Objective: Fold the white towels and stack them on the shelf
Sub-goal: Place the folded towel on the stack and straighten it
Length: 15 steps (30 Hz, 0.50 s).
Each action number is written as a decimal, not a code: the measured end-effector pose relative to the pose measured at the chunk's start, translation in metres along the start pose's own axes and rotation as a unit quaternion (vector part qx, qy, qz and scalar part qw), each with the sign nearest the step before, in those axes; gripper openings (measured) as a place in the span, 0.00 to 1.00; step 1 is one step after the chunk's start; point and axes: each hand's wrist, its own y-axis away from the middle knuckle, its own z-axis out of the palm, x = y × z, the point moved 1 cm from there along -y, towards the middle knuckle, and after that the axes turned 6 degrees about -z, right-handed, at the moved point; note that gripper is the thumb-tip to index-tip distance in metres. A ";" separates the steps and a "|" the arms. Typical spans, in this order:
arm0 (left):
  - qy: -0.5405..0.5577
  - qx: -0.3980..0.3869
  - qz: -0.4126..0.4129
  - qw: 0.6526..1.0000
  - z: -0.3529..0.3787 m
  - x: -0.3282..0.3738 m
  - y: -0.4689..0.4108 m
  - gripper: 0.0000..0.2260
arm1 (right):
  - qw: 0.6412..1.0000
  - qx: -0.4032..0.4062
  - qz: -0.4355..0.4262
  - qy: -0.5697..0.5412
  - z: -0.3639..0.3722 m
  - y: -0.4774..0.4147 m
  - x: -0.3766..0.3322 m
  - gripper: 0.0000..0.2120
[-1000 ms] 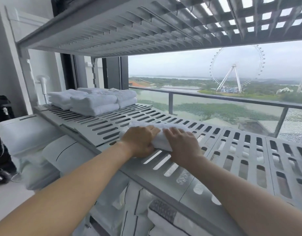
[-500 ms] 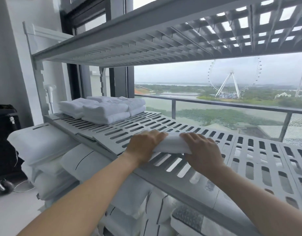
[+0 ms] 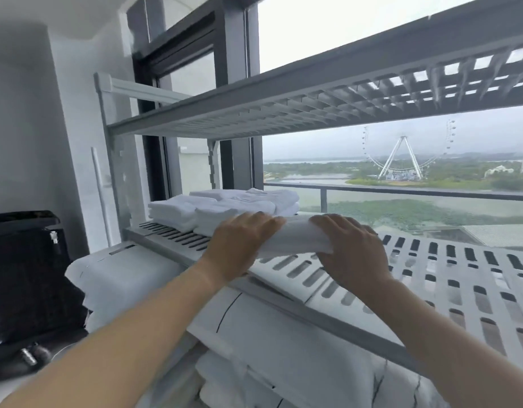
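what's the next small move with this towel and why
Probably carry the folded towel left onto the towel stack: the left hand and right hand grip its ends, and the stack sits just beyond the left hand on the same shelf.

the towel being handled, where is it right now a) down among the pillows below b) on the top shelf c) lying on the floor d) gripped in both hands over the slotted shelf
d: the left hand and right hand grip the ends of the folded towel over the slotted shelf, beside the towel stack.

Linen storeroom, slotted shelving (image 3: 460, 275), stacked towels (image 3: 192, 212)
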 end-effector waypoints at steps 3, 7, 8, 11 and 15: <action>-0.001 -0.025 -0.007 1.000 0.003 -0.046 0.013 0.28 | 1.000 0.007 -0.006 -0.015 0.029 -0.024 -0.030 0.23; 0.001 -0.026 -0.018 1.000 0.012 -0.095 0.021 0.29 | 0.999 0.004 -0.023 -0.026 0.066 -0.057 -0.053 0.22; -0.001 -0.021 -0.021 1.000 0.015 -0.105 0.020 0.29 | 0.999 0.002 -0.028 -0.029 0.074 -0.066 -0.056 0.22; -0.014 0.000 -0.024 1.000 0.026 -0.133 0.012 0.28 | 0.999 0.006 -0.037 -0.024 0.094 -0.094 -0.060 0.22; -0.019 0.033 -0.018 0.999 0.045 -0.166 -0.015 0.29 | 0.998 0.049 -0.051 0.003 0.117 -0.128 -0.050 0.23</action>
